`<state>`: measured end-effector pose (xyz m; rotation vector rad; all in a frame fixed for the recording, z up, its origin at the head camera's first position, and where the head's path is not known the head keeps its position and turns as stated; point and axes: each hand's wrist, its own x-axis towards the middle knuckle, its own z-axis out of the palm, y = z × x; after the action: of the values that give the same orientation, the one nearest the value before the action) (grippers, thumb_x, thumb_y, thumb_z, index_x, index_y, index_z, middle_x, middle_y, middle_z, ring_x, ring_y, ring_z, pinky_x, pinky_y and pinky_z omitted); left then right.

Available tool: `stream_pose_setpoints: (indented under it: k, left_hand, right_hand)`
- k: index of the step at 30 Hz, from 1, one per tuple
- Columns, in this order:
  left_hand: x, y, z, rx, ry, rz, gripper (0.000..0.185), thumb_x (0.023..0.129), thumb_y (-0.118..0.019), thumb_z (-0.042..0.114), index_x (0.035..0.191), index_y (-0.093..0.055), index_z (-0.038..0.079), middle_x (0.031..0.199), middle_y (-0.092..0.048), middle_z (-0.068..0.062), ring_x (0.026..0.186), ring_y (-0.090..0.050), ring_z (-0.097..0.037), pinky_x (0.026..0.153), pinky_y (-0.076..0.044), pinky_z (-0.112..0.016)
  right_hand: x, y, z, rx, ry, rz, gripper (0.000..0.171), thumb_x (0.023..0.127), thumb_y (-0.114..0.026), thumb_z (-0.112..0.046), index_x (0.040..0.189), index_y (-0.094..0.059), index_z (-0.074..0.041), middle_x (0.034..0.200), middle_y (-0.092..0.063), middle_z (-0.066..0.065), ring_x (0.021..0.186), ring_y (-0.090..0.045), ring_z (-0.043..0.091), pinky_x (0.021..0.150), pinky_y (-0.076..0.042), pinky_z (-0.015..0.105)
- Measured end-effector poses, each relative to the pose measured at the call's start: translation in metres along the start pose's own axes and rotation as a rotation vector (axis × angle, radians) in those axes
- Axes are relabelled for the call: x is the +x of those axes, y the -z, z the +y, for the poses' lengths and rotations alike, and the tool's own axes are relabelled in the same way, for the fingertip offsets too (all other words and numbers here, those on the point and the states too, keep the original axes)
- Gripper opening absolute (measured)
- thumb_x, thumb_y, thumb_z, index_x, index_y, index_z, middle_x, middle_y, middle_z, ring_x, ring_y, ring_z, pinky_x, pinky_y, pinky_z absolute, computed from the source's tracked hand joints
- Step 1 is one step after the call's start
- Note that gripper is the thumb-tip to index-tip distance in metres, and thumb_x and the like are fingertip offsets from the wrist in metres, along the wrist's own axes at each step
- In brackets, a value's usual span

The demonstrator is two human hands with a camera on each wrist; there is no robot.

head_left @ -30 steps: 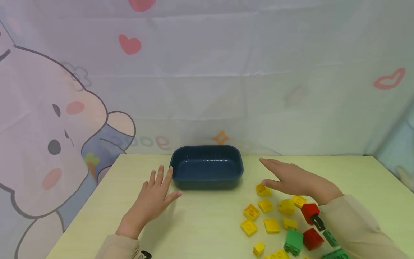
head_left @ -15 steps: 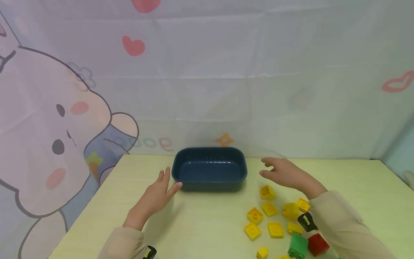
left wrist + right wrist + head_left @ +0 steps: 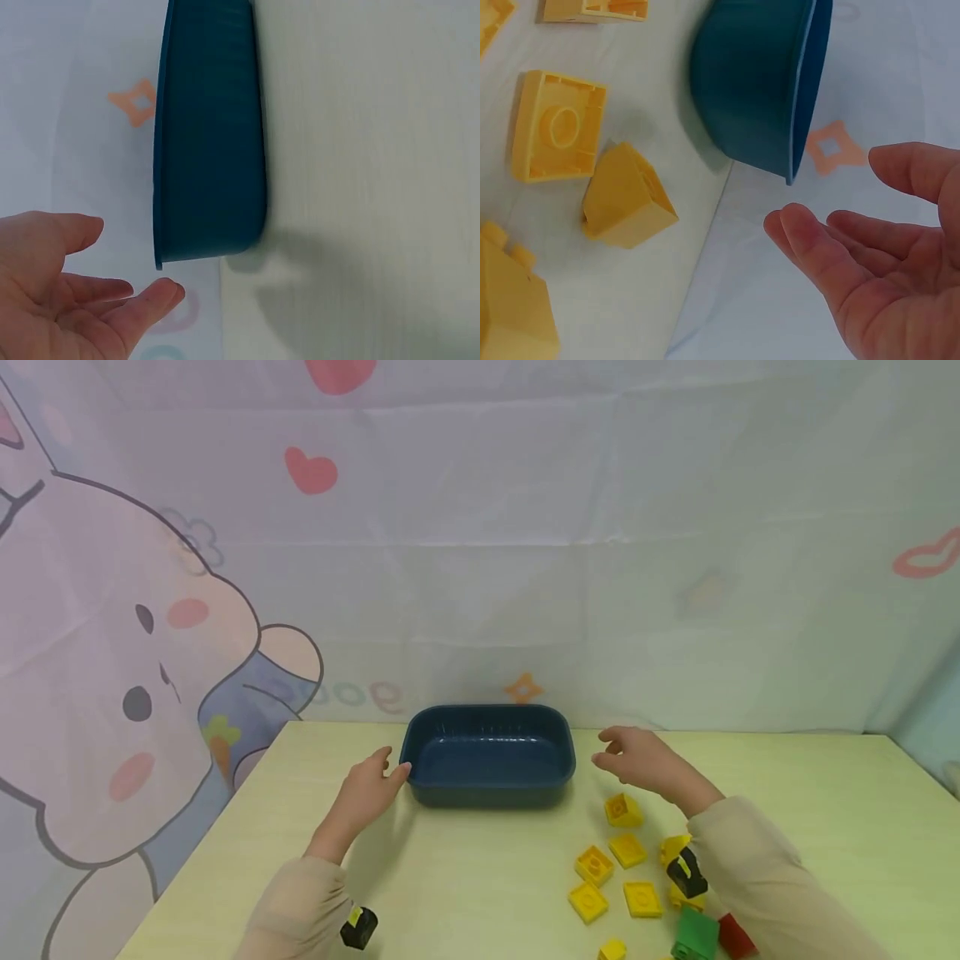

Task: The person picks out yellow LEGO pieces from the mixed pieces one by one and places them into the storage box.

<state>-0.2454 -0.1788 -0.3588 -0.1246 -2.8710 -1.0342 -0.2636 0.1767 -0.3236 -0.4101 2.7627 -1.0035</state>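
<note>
A dark blue rectangular basin [image 3: 487,795] stands near the table's back edge, and nothing shows inside it. At its left end is my left hand [image 3: 365,795], fingers loosely bent; in the left wrist view a gap shows between this hand [image 3: 67,300] and the basin's wall [image 3: 210,150]. My right hand [image 3: 645,760] hovers to the right of the basin, fingers relaxed and holding nothing. The right wrist view shows its fingers [image 3: 810,232] close to the basin's rim [image 3: 793,150] but apart from it.
Several yellow toy bricks [image 3: 588,902] lie scattered at the front right of the table [image 3: 465,885], with a green brick [image 3: 696,933] and a red brick [image 3: 735,937] partly under the right sleeve [image 3: 765,860]. A printed cloth [image 3: 480,585] hangs behind the table.
Both hands have moved in closer to the basin's two ends, and their fingers have bent from a straighter spread. The view has shifted slightly. The basin and bricks seem to stay in place.
</note>
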Motion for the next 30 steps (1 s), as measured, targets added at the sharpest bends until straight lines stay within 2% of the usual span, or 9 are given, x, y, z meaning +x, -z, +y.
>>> stream_pose_setpoints:
  k: [4,9,15,23,30]
  left_hand:
    - [0.009,-0.003,-0.001,-0.04,0.024,0.017,0.052,0.095,-0.049,0.023,0.133,-0.04,-0.011,0.126,-0.05,-0.032,0.115,-0.049,-0.042,0.093,-0.039,-0.051]
    - [0.019,-0.008,-0.002,-0.135,0.031,0.013,0.05,0.093,-0.051,0.017,0.133,-0.04,-0.012,0.13,-0.045,-0.033,0.116,-0.049,-0.042,0.092,-0.041,-0.049]
    - [0.028,-0.016,-0.004,-0.177,0.063,0.086,0.046,0.091,-0.052,0.012,0.128,-0.044,-0.015,0.125,-0.048,-0.034,0.117,-0.047,-0.043,0.092,-0.041,-0.048]
    - [0.036,-0.027,0.002,-0.345,0.133,0.093,0.043,0.092,-0.048,0.004,0.129,-0.041,-0.017,0.121,-0.05,-0.035,0.107,-0.055,-0.041,0.079,-0.05,-0.04]
    - [0.036,-0.026,0.006,-0.312,0.14,0.13,0.041,0.092,-0.048,0.002,0.127,-0.043,-0.018,0.117,-0.053,-0.034,0.109,-0.053,-0.042,0.083,-0.048,-0.043]
  right_hand:
    - [0.005,-0.006,0.002,0.062,-0.01,0.002,0.053,0.092,-0.051,-0.018,0.131,-0.037,0.015,0.116,-0.053,0.031,0.084,-0.061,0.032,0.077,-0.049,0.043]
    - [0.01,-0.01,0.005,0.25,-0.022,-0.028,0.054,0.094,-0.048,-0.015,0.133,-0.032,0.017,0.127,-0.044,0.034,0.106,-0.052,0.043,0.084,-0.047,0.043]
    - [0.018,-0.016,0.012,0.422,-0.084,-0.018,0.053,0.095,-0.046,-0.013,0.134,-0.029,0.018,0.133,-0.038,0.035,0.116,-0.044,0.046,0.091,-0.044,0.042]
    - [0.03,-0.032,0.009,0.513,-0.157,0.025,0.054,0.094,-0.046,-0.007,0.135,-0.023,0.019,0.133,-0.035,0.037,0.115,-0.044,0.045,0.092,-0.043,0.044]
    - [0.038,-0.041,0.001,0.532,-0.171,0.056,0.051,0.094,-0.045,-0.003,0.135,-0.026,0.02,0.127,-0.041,0.037,0.11,-0.051,0.042,0.088,-0.045,0.043]
